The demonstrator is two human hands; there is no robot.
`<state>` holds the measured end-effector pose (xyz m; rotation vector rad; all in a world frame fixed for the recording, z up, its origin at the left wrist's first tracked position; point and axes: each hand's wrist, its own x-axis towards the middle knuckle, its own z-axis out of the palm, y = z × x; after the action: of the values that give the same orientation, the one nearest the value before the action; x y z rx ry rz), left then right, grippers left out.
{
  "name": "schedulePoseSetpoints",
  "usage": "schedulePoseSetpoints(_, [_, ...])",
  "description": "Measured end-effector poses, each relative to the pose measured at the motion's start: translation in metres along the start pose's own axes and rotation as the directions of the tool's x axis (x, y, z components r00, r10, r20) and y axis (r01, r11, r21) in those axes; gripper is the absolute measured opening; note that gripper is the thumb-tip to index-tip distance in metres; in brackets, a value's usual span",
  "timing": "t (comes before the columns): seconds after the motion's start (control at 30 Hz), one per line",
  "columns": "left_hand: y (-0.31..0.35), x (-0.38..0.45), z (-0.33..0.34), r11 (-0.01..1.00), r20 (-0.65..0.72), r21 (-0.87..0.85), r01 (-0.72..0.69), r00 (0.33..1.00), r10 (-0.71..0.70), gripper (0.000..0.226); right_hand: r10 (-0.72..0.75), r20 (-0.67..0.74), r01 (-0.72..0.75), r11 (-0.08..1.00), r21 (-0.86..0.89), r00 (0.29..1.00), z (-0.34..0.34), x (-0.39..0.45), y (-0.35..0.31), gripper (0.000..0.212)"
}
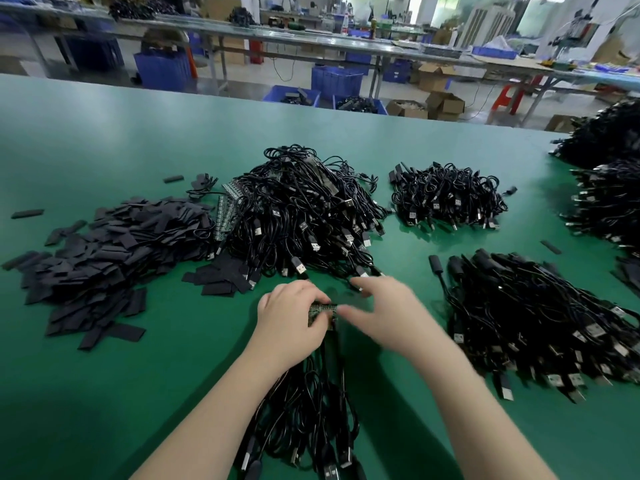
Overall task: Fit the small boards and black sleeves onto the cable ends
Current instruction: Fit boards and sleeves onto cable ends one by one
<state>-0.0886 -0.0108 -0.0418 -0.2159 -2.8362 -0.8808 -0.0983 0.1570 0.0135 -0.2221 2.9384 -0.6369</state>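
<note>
Nearest of all, a bundle of black cables (308,410) trails down the green table (104,393) between the two forearms, its USB plugs lying at the near edge. The left hand (294,320) curls round the far ends of that bundle and grips a small green board (322,310) there. The right hand (388,310) is blurred, fingers stretched toward the board; whether it pinches anything I cannot tell.

These cables look light and floppy, so I'd judge they need holding close to the tip, where the left hand has them, or the ends will wander. The board seems stiff, thin and probably fragile at its solder points; its edges are the place to take it.

To the left lies a loose heap of black sleeves (104,251), flat, soft, likely easy to crush shut. Beyond the hands rises a big tangle of cables (301,213) with strips of boards (227,211) beside it. Right of the hands sits another cable pile (540,323), near enough to snag a sweeping wrist.
</note>
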Motion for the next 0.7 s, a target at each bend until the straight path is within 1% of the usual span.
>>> schedulePoseSetpoints(0.03, [-0.001,0.0,0.0,0.999,-0.013,-0.034,-0.007,1.0,0.007,0.017,0.0,0.017,0.0,1.0,0.023,1.0,0.01,0.001,-0.002,0.063])
schedulePoseSetpoints(0.07, [-0.002,0.0,-0.001,0.997,-0.029,-0.072,-0.017,0.999,0.015,0.015,-0.007,-0.009,0.008,0.997,0.075,1.0,0.018,0.001,-0.001,0.059])
schedulePoseSetpoints(0.17, [-0.004,0.001,-0.003,0.975,-0.056,-0.22,-0.034,0.998,0.023,0.009,-0.043,-0.161,0.088,0.955,0.284,0.986,0.034,-0.003,0.006,0.025])
schedulePoseSetpoints(0.27, [-0.001,0.001,-0.007,0.939,-0.1,-0.341,-0.044,0.995,0.01,0.011,-0.059,-0.224,0.15,0.897,0.416,0.973,0.04,-0.009,0.009,0.003])
schedulePoseSetpoints(0.3, [0.0,0.002,-0.008,0.919,-0.112,-0.392,-0.044,0.994,0.0,0.016,-0.045,-0.237,0.158,0.861,0.483,0.97,0.041,-0.01,0.009,0.007])
schedulePoseSetpoints(0.37, [0.001,0.002,-0.011,0.855,-0.105,-0.518,-0.012,0.993,-0.05,0.031,-0.007,-0.261,0.169,0.78,0.602,0.965,0.04,-0.012,0.01,0.016])
schedulePoseSetpoints(0.43, [0.0,0.002,-0.015,0.774,-0.043,-0.63,0.067,0.992,-0.121,0.049,0.026,-0.263,0.167,0.711,0.683,0.965,0.038,-0.012,0.01,0.018])
schedulePoseSetpoints(0.5, [-0.001,0.003,-0.017,0.729,0.017,-0.673,0.126,0.988,-0.156,0.06,0.049,-0.259,0.16,0.672,0.723,0.965,0.039,-0.012,0.009,0.019])
schedulePoseSetpoints(0.6, [-0.001,0.003,-0.019,0.689,0.069,-0.705,0.171,0.982,-0.173,0.064,0.082,-0.243,0.144,0.612,0.778,0.967,0.039,-0.012,0.007,0.017])
schedulePoseSetpoints(0.7, [0.0,0.003,-0.019,0.689,0.058,-0.707,0.161,0.984,-0.17,0.061,0.104,-0.223,0.124,0.576,0.808,0.969,0.037,-0.014,0.006,0.016])
